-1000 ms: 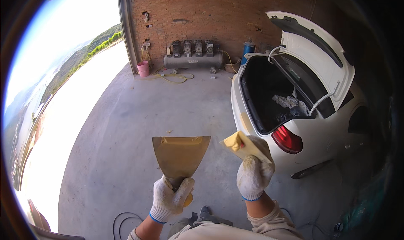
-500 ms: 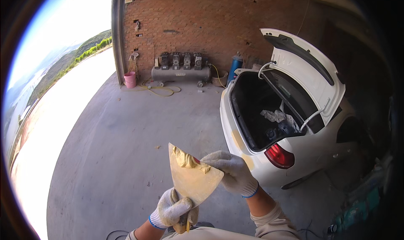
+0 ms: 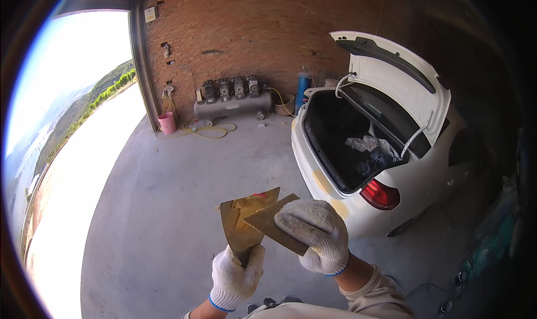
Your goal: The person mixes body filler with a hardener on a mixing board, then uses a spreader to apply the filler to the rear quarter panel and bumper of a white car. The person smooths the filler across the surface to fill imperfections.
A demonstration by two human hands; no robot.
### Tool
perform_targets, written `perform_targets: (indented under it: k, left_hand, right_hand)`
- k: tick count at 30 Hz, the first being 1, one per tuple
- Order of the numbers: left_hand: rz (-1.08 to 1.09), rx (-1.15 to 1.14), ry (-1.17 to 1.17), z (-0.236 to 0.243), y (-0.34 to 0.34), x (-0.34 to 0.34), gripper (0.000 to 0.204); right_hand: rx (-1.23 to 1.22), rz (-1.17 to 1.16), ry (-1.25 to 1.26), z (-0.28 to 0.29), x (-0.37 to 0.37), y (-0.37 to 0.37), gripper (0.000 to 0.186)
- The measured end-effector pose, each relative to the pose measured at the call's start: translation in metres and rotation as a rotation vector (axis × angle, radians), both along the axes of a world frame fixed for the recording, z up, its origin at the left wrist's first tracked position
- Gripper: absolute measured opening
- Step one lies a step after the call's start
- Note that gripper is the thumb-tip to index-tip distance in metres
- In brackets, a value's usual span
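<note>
My left hand (image 3: 237,277), in a white knitted glove, is closed round the lower end of a wide putty knife (image 3: 241,239), its blade pointing up. Yellowish putty (image 3: 238,210) with a red streak lies across the blade's upper part. Between the fingers and thumb of my gloved right hand (image 3: 319,238) is a flat rectangular spreader (image 3: 275,228). The spreader's left corner overlaps the blade by the putty; whether they touch I cannot tell. Just beyond my right hand stands a white car (image 3: 380,221), with a yellowish patch (image 3: 339,208) on its rear.
The car's boot lid (image 3: 400,76) is up, and crumpled sheeting (image 3: 363,144) lies inside. Along the brick wall (image 3: 246,34) are an air compressor (image 3: 234,106), a pink bucket (image 3: 166,123), a yellow hose (image 3: 210,131) and a blue cylinder (image 3: 303,87). A wide doorway is at left.
The putty knife has tilted so its blade is seen more steeply and in shade. My right hand has turned, bringing the spreader into sight over the blade. The view has shifted slightly.
</note>
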State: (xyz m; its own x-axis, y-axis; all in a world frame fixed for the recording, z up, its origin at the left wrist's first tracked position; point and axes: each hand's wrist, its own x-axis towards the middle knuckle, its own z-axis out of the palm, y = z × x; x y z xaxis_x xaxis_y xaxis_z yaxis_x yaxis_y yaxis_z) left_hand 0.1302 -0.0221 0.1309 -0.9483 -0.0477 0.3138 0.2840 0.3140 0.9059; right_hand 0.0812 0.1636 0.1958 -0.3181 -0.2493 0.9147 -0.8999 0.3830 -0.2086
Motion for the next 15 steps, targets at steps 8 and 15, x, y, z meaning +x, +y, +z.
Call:
perform_targets:
  k: [8, 15]
  left_hand:
    - [0.007, -0.064, 0.053, 0.003, 0.000, 0.002, 0.004]
    - [-0.042, -0.134, -0.010, 0.002, 0.005, -0.003, 0.010]
  right_hand:
    - [0.033, -0.017, 0.028, 0.003, 0.009, 0.006, 0.048]
    - [0.193, -0.035, 0.040, 0.000, 0.007, 0.028, 0.046]
